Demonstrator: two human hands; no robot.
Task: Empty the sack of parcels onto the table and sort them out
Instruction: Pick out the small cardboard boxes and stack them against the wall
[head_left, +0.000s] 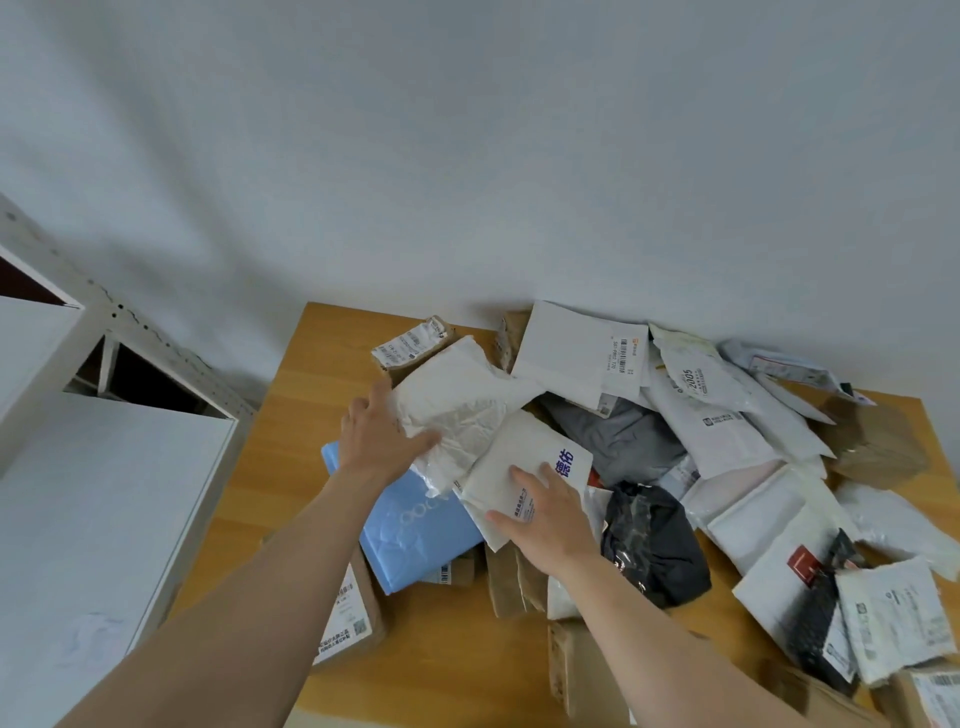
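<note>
Many parcels (727, 431) lie heaped on the wooden table (457, 649), most of them spread from the middle to the right edge and back to the wall (467, 130). The left hand (384, 431) grips the left edge of a crumpled white bag (462, 400), with the thumb laid across its top face and the other fingers curled behind the edge. That bag lies tilted over a blue mailer (415, 540) and touches a small brown box (410, 343) with a label at the back.

The right hand (550, 519) rests on a white packet (524, 457) printed with blue characters. Its fingers are fairly straight and a little spread on the top face, and the thumb lies along the packet's near left edge. Whether the thumb hooks under it, I cannot tell. The packet overlaps the white bag's near corner and lies partly on the blue mailer.

Just right of the right hand sits a black bag (654, 545). Beyond it is a grey bag (618, 436), partly under a flat white envelope (576, 353) with a barcode label. A cardboard box (358, 618) lies under the left forearm at the near left. A white shelf (104, 467) stands to the left of the table.
</note>
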